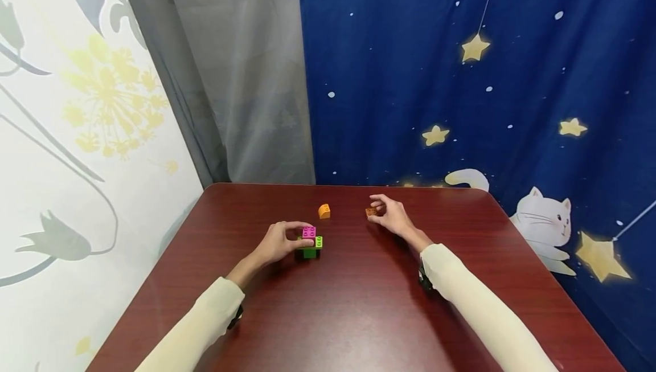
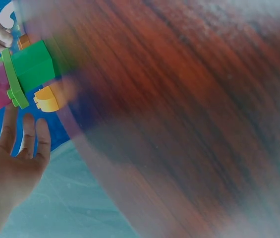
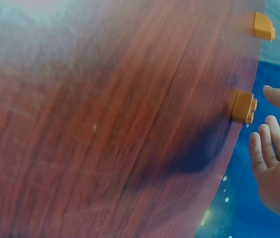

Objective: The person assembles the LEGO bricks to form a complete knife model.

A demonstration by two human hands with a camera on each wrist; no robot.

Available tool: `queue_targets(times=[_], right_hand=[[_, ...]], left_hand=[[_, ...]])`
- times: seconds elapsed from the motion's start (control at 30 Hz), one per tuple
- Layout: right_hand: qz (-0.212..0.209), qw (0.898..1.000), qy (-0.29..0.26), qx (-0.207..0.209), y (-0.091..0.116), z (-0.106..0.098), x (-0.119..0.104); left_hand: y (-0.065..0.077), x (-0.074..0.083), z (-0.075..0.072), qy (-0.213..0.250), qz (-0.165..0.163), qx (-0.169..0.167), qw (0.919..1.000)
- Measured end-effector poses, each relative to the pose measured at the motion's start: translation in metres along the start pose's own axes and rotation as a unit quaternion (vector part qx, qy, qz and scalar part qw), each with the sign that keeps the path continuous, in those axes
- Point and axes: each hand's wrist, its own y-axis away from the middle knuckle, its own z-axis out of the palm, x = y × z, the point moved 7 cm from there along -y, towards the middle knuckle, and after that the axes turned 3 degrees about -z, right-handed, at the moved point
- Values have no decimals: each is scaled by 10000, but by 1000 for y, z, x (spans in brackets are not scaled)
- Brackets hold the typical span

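My left hand [image 1: 277, 242] pinches the pink toy brick [image 1: 308, 231] between thumb and forefinger. Under it are a light green plate [image 2: 13, 79] and a darker green brick [image 2: 33, 67], joined in one stack on the table. The other left fingers extend loosely beside the stack. At the far right, my right hand [image 1: 393, 216] is around an orange studded brick [image 1: 370, 212], with thumb and fingers spread. A gap shows between that hand [image 3: 278, 173] and the orange brick [image 3: 243, 106] in the right wrist view.
A yellow-orange brick with a curved side [image 1: 324, 211] stands on the table between the hands, farther back than the stack. The reddish-brown table [image 1: 353, 303] ends near a grey curtain [image 1: 251, 76] and a blue star-patterned curtain [image 1: 389, 76].
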Motion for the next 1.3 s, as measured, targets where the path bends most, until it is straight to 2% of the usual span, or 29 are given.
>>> queue_targets(times=[0.1, 0.27, 0.53, 0.9, 1.3], right_hand=[[177, 9998, 90, -23, 0, -2, 9], [507, 9979, 196, -343, -1, 3, 23], [672, 9956, 225, -614, -2, 12, 32], [581, 9955, 146, -729, -1, 20, 19], [-66, 9967, 162, -797, 3, 19, -13]], left_hand=[[0, 0, 0, -24, 0, 10, 10000], [1, 2, 0, -29, -40, 3, 10000], [1, 2, 3, 106, -100, -61, 9999], [3, 1, 1, 142, -118, -41, 9998], [3, 0, 0, 133, -135, -30, 9998]])
